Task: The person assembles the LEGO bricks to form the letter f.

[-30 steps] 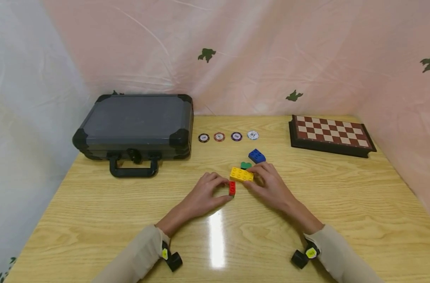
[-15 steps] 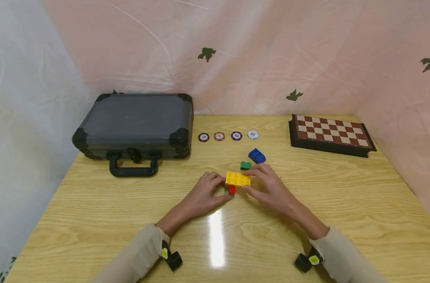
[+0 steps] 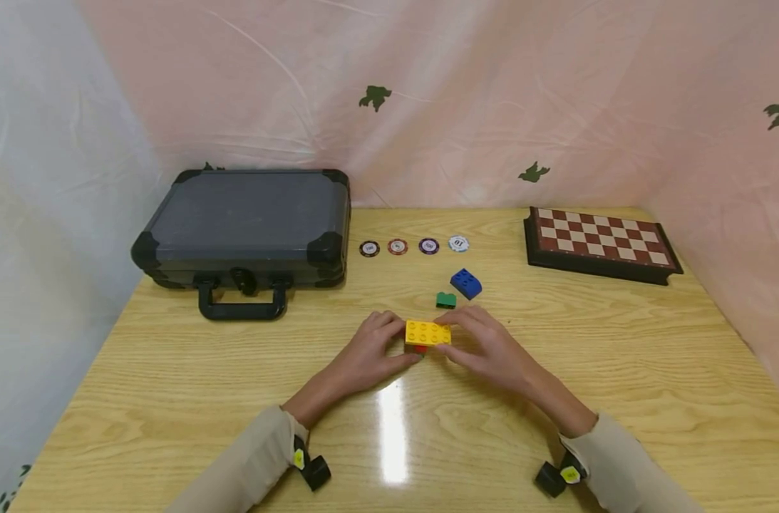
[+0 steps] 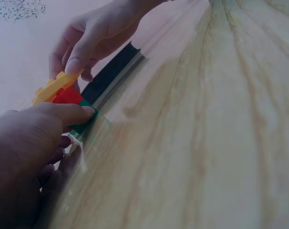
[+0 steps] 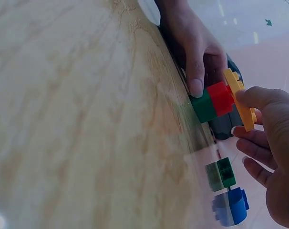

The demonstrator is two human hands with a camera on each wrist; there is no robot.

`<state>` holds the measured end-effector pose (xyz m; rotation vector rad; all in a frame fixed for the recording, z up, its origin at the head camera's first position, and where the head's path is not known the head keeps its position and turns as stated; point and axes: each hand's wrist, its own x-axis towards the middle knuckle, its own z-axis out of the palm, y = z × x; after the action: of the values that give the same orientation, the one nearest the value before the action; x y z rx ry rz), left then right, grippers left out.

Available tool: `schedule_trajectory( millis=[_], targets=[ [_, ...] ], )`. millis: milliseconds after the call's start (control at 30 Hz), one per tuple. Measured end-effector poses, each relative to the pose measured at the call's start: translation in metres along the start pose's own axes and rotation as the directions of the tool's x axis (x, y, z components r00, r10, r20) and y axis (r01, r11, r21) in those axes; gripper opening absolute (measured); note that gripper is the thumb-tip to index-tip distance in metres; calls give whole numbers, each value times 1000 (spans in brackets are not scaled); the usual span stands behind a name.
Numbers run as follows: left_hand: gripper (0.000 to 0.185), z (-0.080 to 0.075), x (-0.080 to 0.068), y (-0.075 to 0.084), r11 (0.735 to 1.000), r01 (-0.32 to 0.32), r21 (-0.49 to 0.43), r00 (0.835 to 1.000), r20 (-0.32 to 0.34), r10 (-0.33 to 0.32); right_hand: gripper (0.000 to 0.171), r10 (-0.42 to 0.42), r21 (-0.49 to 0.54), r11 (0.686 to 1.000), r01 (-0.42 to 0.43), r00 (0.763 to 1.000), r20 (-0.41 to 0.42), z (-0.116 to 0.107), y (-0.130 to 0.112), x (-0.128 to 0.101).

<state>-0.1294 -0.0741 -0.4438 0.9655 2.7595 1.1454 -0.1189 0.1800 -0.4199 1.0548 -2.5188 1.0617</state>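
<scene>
My left hand (image 3: 370,356) pinches a green toy building brick (image 5: 204,109) that stands on the table, thumb on its near side. A red brick (image 5: 221,98) is stacked on that green one. Over the red brick lies a yellow eight-stud brick (image 3: 422,333), its studs facing up in the head view. Thumb and fingers of my right hand (image 3: 492,349) pinch the yellow brick by its right end. In the right wrist view the yellow brick is slightly tilted, right at the top of the red one.
Beyond the hands lie another green brick (image 3: 445,301) and a blue brick (image 3: 466,283). Several poker chips (image 3: 398,246) form a row behind them. A grey case (image 3: 254,214) with a black handle stands back left, a checkered board box (image 3: 601,242) back right.
My right hand has carried the yellow brick left and toward me, from beside the green brick to over the red one. My left hand has stayed in place.
</scene>
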Motion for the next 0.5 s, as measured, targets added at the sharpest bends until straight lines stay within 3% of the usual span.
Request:
schedule_trajectory(
  millis=[167,500],
  targets=[
    [41,0,0,1,1000,-13,10,1000,-8,13,35,-19,-1,1000,19,999,27,-1,2,0],
    [39,-1,0,1,1000,-14,7,1000,-8,14,34,22,-39,999,-18,995,94,-6,-2,3]
  ],
)
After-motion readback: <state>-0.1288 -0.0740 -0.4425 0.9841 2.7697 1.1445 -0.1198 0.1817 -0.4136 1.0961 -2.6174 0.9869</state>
